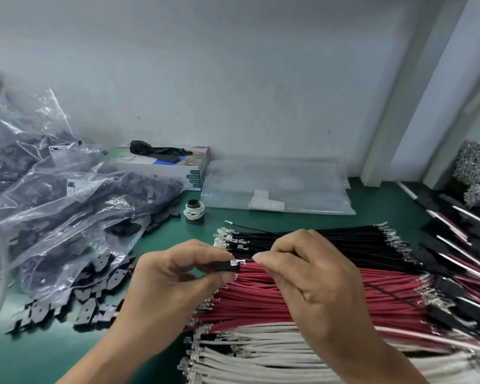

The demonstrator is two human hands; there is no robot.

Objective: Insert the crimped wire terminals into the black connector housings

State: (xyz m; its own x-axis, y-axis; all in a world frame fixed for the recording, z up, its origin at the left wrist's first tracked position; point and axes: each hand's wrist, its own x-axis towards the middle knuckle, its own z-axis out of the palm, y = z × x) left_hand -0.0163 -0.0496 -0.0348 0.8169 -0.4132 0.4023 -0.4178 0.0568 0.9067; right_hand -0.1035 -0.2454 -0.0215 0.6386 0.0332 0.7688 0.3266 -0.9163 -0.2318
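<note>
Over the red wires (302, 289), left hand (172, 275) pinches black housing (225, 266), right hand (308, 275) pinches wire w/ terminal (237, 262) at its mouth; next: push straight til seated.

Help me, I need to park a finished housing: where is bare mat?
Bare green mat lies between the spool, the black wires and the bags; also at the near left corner. Right side is crowded with wires.

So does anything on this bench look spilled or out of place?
Yes. Small black plastic housings have spilled from the torn clear plastic bags onto the green table. One thin black wire lies apart from the neat black wire bundle. A crumpled black glove sits on the glove box.
</note>
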